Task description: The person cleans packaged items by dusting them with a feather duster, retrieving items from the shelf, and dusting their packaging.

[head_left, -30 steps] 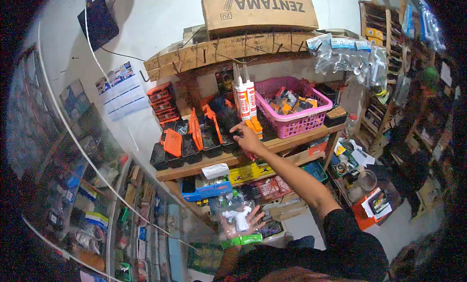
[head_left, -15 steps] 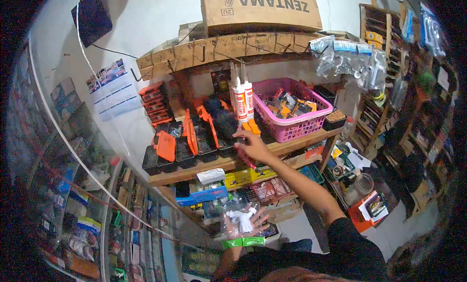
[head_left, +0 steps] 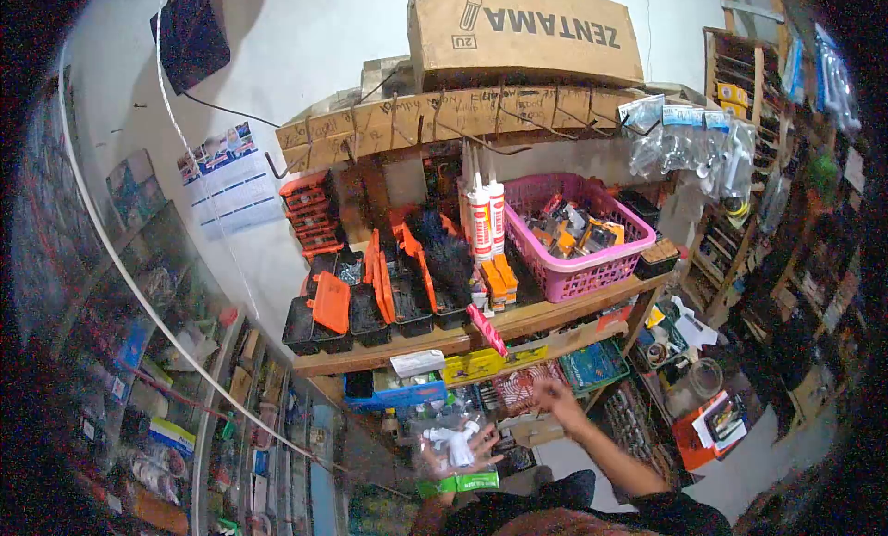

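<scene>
My left hand [head_left: 485, 448] is low in the middle, palm up with its fingers spread. On it lies a clear plastic packet [head_left: 456, 443] with a green label strip; the white piece inside looks like a plastic tap. My right hand [head_left: 558, 397] hovers in front of the lower shelf, fingers loosely curled and a little blurred, with nothing visible in them. Above it, the pink handle [head_left: 487, 331] of a dark duster [head_left: 444, 263] juts over the upper shelf's front edge. The duster's dark bristles stand among the black bins.
Black bins [head_left: 412, 319] with orange lids line the wooden shelf [head_left: 370, 356]. Sealant tubes [head_left: 481, 223], small orange boxes [head_left: 499, 282] and a pink basket [head_left: 587, 282] stand beside them. Metal hooks [head_left: 481, 147] project above. Glass shelving [head_left: 199, 388] runs along the left.
My right hand has let go of the duster's pink handle and dropped down and right, away from the shelf. My left hand still carries the packet. The view has shifted slightly.
</scene>
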### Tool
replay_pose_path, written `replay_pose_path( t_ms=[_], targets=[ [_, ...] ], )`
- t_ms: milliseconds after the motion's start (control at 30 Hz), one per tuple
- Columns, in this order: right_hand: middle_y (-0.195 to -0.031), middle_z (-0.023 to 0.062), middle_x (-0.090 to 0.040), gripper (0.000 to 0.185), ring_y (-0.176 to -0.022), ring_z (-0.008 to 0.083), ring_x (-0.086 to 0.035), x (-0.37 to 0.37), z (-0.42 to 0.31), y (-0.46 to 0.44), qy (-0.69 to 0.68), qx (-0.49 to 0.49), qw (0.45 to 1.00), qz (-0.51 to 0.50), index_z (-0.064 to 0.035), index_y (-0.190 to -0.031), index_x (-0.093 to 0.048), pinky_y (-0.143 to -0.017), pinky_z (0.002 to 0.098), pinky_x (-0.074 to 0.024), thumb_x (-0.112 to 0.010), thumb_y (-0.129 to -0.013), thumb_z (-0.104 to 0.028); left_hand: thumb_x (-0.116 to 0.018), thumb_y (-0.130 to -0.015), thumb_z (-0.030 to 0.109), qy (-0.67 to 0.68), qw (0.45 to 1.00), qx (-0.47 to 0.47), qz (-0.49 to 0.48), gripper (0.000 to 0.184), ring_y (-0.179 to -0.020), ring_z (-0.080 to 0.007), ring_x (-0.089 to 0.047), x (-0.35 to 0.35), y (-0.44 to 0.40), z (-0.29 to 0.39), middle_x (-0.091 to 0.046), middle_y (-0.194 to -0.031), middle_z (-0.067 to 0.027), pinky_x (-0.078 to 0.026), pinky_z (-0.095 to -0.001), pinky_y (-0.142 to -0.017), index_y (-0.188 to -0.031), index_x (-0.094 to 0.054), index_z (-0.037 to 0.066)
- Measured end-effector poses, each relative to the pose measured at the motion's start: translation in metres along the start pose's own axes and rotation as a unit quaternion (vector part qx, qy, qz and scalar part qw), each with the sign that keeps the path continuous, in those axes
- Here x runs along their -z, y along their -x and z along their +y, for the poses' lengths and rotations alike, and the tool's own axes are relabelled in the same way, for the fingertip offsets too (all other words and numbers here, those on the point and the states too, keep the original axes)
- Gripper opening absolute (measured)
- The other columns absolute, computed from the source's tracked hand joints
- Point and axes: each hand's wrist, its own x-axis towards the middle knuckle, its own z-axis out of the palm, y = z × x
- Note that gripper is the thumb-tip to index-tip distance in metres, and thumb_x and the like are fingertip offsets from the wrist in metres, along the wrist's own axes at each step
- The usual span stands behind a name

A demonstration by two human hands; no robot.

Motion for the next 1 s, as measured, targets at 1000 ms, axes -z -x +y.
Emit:
replay_pose_path(
  t_ms=[1000],
  targets=[
    [-0.113,0.0103,-0.061,0.041,-0.096,0.0255,-0.062,-0.055,0.006,0.058,-0.358,-0.34,0.866,-0.075,-0.0073,-0.12,-0.054,-0.084,0.0415,-0.0519,-0.058,-0.088,-0.031,-0.048,-0.091,0.048,-0.09,0.986,-0.027,0.138,0.055,-0.119,-0.0214,-0.047,0.021,-0.003,-0.003,-0.048,-0.131,-0.0084,-0.039,-0.0389,-0.095,-0.135,-0.037,0.017]
  ],
)
